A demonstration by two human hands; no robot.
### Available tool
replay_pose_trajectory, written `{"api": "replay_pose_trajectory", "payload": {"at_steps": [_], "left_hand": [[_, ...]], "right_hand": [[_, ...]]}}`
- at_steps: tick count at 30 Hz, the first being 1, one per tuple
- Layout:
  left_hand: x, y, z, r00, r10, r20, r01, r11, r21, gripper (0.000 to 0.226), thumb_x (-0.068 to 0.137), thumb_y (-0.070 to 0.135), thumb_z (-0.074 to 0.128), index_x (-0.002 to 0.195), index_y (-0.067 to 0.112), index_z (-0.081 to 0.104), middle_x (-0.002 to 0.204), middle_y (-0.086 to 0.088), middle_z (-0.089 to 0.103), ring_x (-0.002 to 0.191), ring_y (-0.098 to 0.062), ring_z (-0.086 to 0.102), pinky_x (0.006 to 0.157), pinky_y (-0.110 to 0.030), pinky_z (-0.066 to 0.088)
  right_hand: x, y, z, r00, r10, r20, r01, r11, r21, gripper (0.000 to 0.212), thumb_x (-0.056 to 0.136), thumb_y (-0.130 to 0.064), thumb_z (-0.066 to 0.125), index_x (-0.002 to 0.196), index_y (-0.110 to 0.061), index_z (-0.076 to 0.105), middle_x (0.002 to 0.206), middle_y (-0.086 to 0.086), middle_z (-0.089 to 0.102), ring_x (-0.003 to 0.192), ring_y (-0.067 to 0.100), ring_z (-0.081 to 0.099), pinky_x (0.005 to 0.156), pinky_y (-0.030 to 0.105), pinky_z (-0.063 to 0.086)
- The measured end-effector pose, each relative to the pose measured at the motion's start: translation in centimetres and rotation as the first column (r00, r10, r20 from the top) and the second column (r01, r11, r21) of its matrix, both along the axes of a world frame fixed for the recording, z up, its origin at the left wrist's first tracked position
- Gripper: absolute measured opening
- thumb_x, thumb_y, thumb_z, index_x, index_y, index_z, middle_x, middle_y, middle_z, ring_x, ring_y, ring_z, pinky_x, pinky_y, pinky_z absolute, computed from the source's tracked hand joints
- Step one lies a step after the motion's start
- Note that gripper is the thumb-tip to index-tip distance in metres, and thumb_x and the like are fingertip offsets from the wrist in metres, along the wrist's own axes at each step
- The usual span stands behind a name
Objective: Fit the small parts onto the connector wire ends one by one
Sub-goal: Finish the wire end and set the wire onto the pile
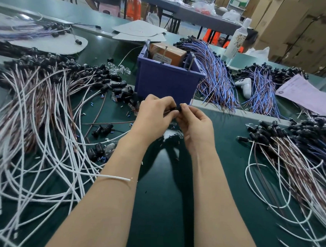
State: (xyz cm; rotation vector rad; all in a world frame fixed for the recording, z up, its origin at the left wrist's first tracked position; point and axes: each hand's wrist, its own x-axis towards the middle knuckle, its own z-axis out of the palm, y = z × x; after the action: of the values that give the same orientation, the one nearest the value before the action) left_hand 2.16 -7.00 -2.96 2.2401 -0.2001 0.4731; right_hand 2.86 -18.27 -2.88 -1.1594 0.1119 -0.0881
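Pinching a small black part (175, 109) from both sides, the left grip (155, 115) and the right grip (196, 123) meet a little above the middle of the view, over the dark green surface (163, 191). Left fingers curl round one side of the part; the right thumb and forefinger press together on the other. Whether a wire end sits inside it cannot be told, since the fingers hide the joint. A single white wire (116, 177) lies across the left forearm at 7 o'clock from the part.

Just beyond the hands, at 12 o'clock, stands a blue bin (167, 83) with a brown box (169, 53) inside. Loose black parts (102, 129) are scattered on the surface at 8 to 9 o'clock, and clear bulbs (120, 70) lie at 10 o'clock, near the bin. Farther out at 9 o'clock spreads a large heap of white and brown wires (33, 114), its black connector ends toward 10 o'clock. At 3 to 4 o'clock lies a second heap of wires (290, 161) with black ends.

At 1 o'clock, touching the bin, a bundle of blue and brown wires (215, 77) fans toward the hands. Another blue bundle (260, 93) lies at 2 o'clock, with a white handheld controller (244, 86) between the two. A pale printed sheet (310, 97) rests just beside that bundle, a white bottle (236, 41) stands behind, and cardboard boxes (300, 27) are stacked at the far right.
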Motion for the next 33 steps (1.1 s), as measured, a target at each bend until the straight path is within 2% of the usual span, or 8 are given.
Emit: {"api": "replay_pose_trajectory", "payload": {"at_steps": [6,9,14,17,21,26,29,33], "left_hand": [[0.0,-1.3,0.7,0.989,0.130,0.063,-0.136,0.986,0.101,0.024,0.089,0.031,0.061,0.113,0.027,0.065,0.117,0.006,0.060,0.114,-0.021,0.043,0.094,-0.032,0.027],[-0.5,-2.1,1.6,0.988,-0.048,0.143,0.065,0.991,-0.116,0.017,0.087,0.034,0.066,0.092,0.018,0.068,0.087,0.002,0.065,0.081,-0.016,0.057,0.077,-0.031,0.047],[-0.8,-3.9,2.0,0.890,-0.312,-0.333,0.180,0.911,-0.371,0.052,0.098,0.050,0.038,0.084,0.005,0.061,0.048,0.003,0.058,0.040,-0.009,0.046,0.048,-0.024,0.039],[-0.4,-3.1,2.4,0.904,-0.369,-0.214,0.028,0.551,-0.834,0.033,0.102,0.034,0.038,0.085,0.012,0.055,0.047,0.006,0.054,0.036,-0.003,0.037,0.041,-0.016,0.031],[0.5,-0.5,3.2,0.973,-0.223,-0.060,-0.023,0.165,-0.986,0.028,0.102,0.022,0.040,0.084,0.010,0.058,0.050,0.010,0.049,0.041,-0.002,0.034,0.041,-0.014,0.027],[1.2,-0.1,3.4,0.987,0.093,-0.131,-0.159,0.448,-0.880,0.036,0.103,0.022,0.040,0.072,0.013,0.058,0.055,0.006,0.048,0.045,-0.004,0.037,0.048,-0.018,0.031],[1.9,-0.7,3.5,0.987,0.098,-0.127,-0.160,0.593,-0.789,0.038,0.102,0.022,0.040,0.069,0.015,0.058,0.057,0.003,0.050,0.051,-0.008,0.041,0.055,-0.023,0.033],[2.4,-1.5,4.1,0.993,0.037,-0.110,-0.101,0.740,-0.665,0.039,0.101,0.022,0.042,0.066,0.016,0.058,0.056,0.004,0.052,0.052,-0.009,0.047,0.063,-0.028,0.039]], "right_hand": [[-0.1,0.0,0.3,0.996,-0.059,0.069,0.071,0.981,-0.181,0.009,0.091,-0.002,0.059,0.083,-0.008,0.060,0.080,0.008,0.065,0.072,0.016,0.063,0.070,0.024,0.056],[0.1,-1.3,0.8,0.979,-0.202,0.024,0.201,0.978,0.049,0.011,0.093,0.001,0.055,0.084,-0.007,0.056,0.078,0.010,0.062,0.066,0.013,0.064,0.066,0.022,0.056],[0.4,-2.5,0.9,0.965,-0.259,-0.047,0.263,0.957,0.124,0.015,0.096,-0.006,0.053,0.081,-0.011,0.056,0.066,0.002,0.063,0.059,0.010,0.060,0.059,0.020,0.052],[0.6,-3.1,0.5,0.941,-0.337,-0.008,0.331,0.928,-0.170,0.016,0.098,-0.012,0.050,0.082,-0.012,0.054,0.069,0.001,0.054,0.058,0.008,0.049,0.050,0.014,0.042],[0.9,-4.4,0.1,0.881,-0.474,-0.010,0.432,0.811,-0.395,0.018,0.098,-0.026,0.048,0.087,-0.012,0.052,0.079,0.003,0.053,0.066,0.014,0.047,0.057,0.022,0.038],[0.6,-5.1,0.5,0.801,-0.598,-0.013,0.451,0.617,-0.644,0.024,0.099,-0.027,0.041,0.097,-0.008,0.054,0.102,0.013,0.061,0.091,0.027,0.053,0.077,0.030,0.037],[-0.2,-4.3,1.1,0.805,-0.504,0.313,0.496,0.281,-0.821,0.024,0.095,-0.014,0.046,0.112,-0.005,0.059,0.120,0.013,0.058,0.115,0.027,0.048,0.099,0.029,0.027],[0.5,-0.7,3.6,0.932,0.006,0.363,0.323,0.441,-0.837,0.027,0.100,-0.022,0.044,0.099,-0.009,0.067,0.098,0.005,0.068,0.088,0.016,0.058,0.074,0.022,0.037]]}}
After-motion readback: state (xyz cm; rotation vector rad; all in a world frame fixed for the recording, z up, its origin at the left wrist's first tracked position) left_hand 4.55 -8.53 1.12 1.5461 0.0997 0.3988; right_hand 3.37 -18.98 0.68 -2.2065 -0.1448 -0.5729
